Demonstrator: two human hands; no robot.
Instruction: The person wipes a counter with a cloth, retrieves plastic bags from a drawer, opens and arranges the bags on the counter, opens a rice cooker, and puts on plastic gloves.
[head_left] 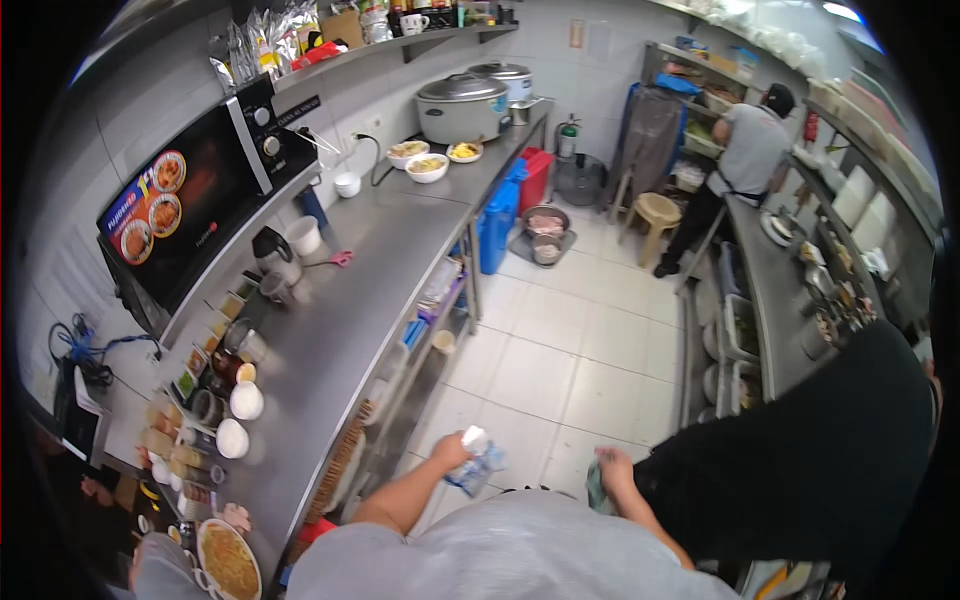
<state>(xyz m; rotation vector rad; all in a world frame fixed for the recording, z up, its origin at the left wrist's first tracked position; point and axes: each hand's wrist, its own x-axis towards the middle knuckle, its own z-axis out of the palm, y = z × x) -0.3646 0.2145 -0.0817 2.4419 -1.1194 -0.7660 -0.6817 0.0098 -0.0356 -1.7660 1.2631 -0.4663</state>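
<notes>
Over the pale tiled floor, between two steel benches, a packet of clear and blue plastic is held in the left hand, with the fingers curled about something white at its top; whether this white piece belongs to the packet cannot be made out, and its contents are blurred. A greenish cloth is gripped in the right hand — its lower end is lost near the grey shirt, and how the fingertips are set on it is too small to be seen. Much of the right bench is hidden by a large black shape, not clearly identified. At the lower left, a grey sleeve is cut off by the frame, beside a bowl of noodles.

The left bench is crowded along its wall side by jars and small containers, with bare steel left along its front. Above it a microwave is mounted; farther along, bowls of food are set before a large cooker. Blue and red bins are tucked near its far end — and across the aisle, beyond a stool, a person is seen from behind.
</notes>
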